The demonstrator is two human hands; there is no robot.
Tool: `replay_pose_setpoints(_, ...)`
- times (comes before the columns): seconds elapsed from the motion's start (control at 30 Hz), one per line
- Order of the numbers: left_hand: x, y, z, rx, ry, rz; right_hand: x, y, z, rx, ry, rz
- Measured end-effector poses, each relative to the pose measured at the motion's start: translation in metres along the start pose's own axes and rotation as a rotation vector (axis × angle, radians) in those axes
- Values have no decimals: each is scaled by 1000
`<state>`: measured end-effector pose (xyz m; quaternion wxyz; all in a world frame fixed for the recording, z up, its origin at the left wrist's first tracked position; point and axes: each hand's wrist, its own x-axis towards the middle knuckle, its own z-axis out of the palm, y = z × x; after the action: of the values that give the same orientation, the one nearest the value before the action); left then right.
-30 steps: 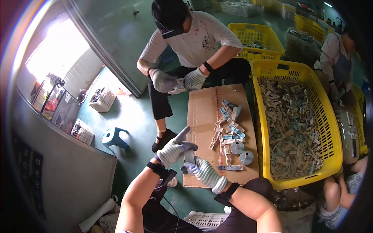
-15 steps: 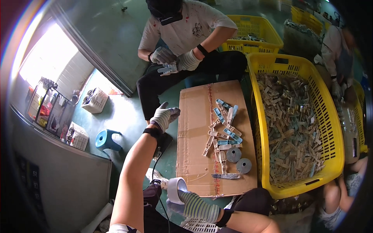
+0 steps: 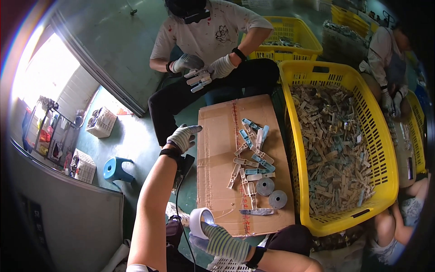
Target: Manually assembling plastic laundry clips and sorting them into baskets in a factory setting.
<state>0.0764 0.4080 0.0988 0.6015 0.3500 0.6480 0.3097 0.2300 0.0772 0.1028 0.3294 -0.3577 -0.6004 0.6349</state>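
Observation:
My right hand, in a striped knit glove, grips a white roll of tape beside the near left corner of the cardboard. No stretched strip of tape shows between my hands. My left hand, also gloved, hovers at the cardboard's left edge, index finger stretched out and nothing visible in it. On the cardboard sheet lies a loose heap of white and light blue plastic clothes pegs. Two grey rolls with centre holes sit at their near end, along with a flat, narrow grey-blue piece.
To the right, a big yellow basket holds many pegs. Across from me a seated person in gloves holds several pegs. A blue stool and white baskets stand left. A black cable hangs by my left forearm.
My left hand's fingers have straightened somewhat toward the cardboard. The person opposite has turned the pegs so that several fan out. The tape roll stays in my right hand; the whole view has shifted slightly.

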Motion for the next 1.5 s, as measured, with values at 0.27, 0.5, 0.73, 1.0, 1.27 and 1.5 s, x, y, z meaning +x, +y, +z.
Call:
replay_pose_setpoints(0.27, 9, -2, -5, 127, 25, 32, 5, 3, -2, -37, -39, 69)
replay_pose_setpoints(0.5, 13, -6, -8, 131, 38, 48, 7, 4, -1, -75, -57, 88)
replay_pose_setpoints(0.73, 5, -1, 1, 173, 8, 62, 6, -2, -5, -4, -46, 78)
replay_pose_setpoints(1.0, 12, -4, -1, 149, 13, -39, 7, 7, -3, -80, -26, 18)
replay_pose_setpoints(1.27, 15, -9, -4, 46, -4, -14, 4, 1, -7, -107, -9, 2)
replay_pose_setpoints(1.5, -51, 11, 18, 143, 79, 47, 15, -4, -16, -39, 148, -70)
